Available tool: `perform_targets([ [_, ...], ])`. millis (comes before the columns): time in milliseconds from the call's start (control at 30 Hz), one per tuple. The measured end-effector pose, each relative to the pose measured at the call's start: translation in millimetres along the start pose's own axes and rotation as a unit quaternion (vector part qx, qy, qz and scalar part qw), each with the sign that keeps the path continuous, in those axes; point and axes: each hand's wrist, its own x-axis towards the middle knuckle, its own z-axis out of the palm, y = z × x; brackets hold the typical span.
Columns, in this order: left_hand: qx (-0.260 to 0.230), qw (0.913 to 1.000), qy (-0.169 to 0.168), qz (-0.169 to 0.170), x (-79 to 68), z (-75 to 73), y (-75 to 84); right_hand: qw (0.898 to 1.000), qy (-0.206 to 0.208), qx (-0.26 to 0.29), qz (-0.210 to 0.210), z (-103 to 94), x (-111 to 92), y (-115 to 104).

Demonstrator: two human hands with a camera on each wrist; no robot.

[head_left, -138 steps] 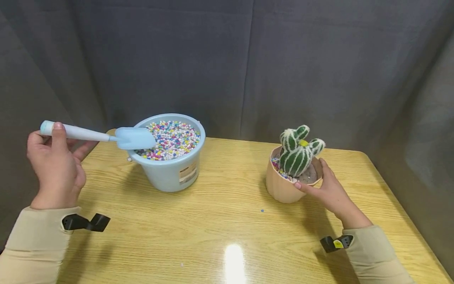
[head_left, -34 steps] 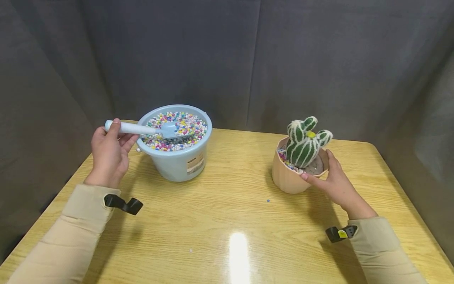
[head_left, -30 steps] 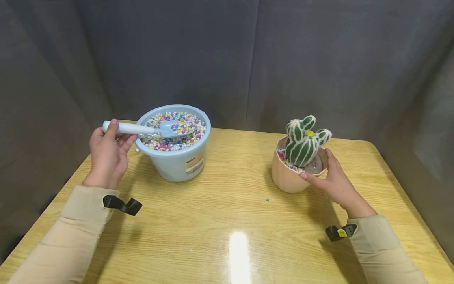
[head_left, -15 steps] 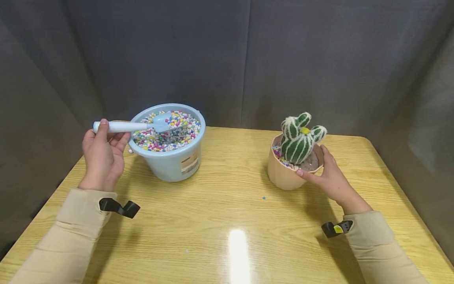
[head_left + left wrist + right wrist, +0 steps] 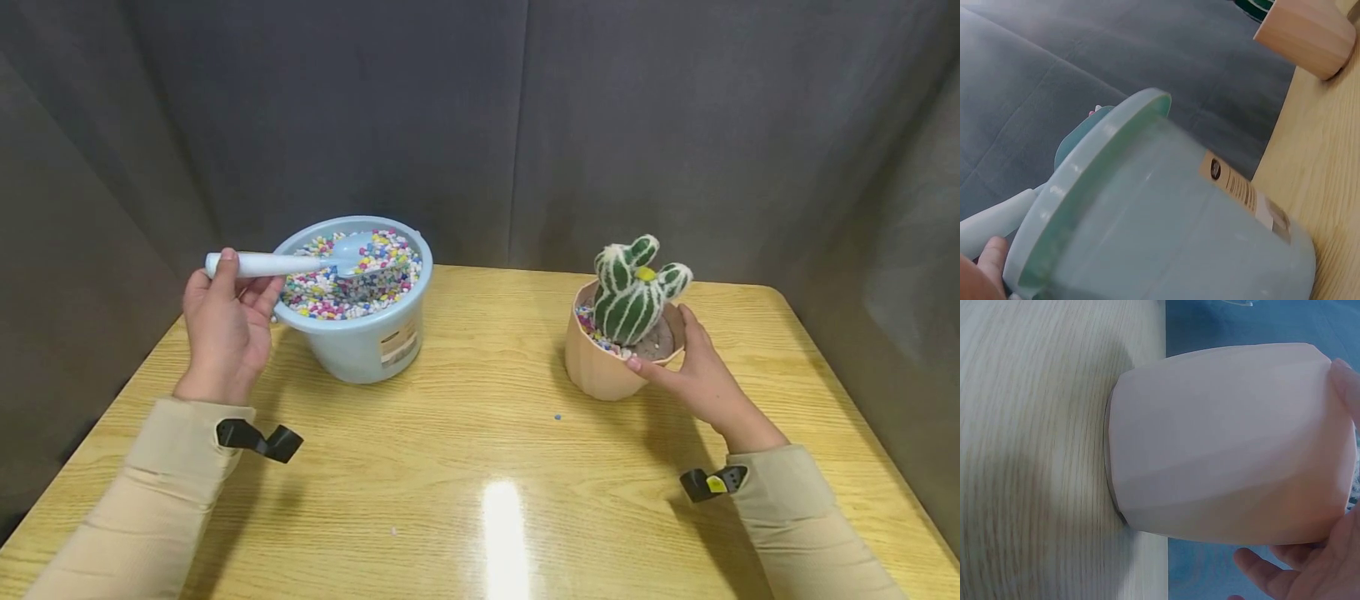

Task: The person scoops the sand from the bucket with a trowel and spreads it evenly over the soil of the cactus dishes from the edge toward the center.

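My left hand point(image 5: 225, 333) pinches the pale handle of a light blue plastic trowel point(image 5: 262, 264) between thumb and fingers. Its blade, bearing some colored pebbles, lies level over the light blue bucket point(image 5: 352, 354), which is nearly full of small colored pebbles point(image 5: 307, 302). In the left wrist view, the bucket's wall hides most of the blade. On the right, my right hand point(image 5: 701, 383) grips the rim of a peach flowerpot point(image 5: 600, 375). A green cactus point(image 5: 628, 315) with white fuzzy stripes stands in it, pebbles on its left side and bare grey soil on its right.
Both containers stand on a wood-grain table point(image 5: 450, 400) before a dark grey curtain point(image 5: 375, 108). One blue pebble point(image 5: 557, 417) lies in front of the pot, and a tiny white one point(image 5: 393, 531) sits nearer the front edge.
The trowel has moved right from the bucket's left rim to over the pebbles, and its blade now carries some. My right hand keeps its grip on the pot.
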Motion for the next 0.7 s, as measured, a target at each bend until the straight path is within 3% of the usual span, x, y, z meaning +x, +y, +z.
perform_targets([
  [500, -0.027, 0.9996, -0.008, -0.005, -14.9, 22.2, -9.3, 1.0, -0.003, 0.006, 0.006, -0.5, 0, -1],
  [700, -0.016, 0.9994, -0.031, 0.0, -19.9, 27.5, -14.1, 1.0, 0.0, 0.013, 0.006, -1.4, 0, 0],
])
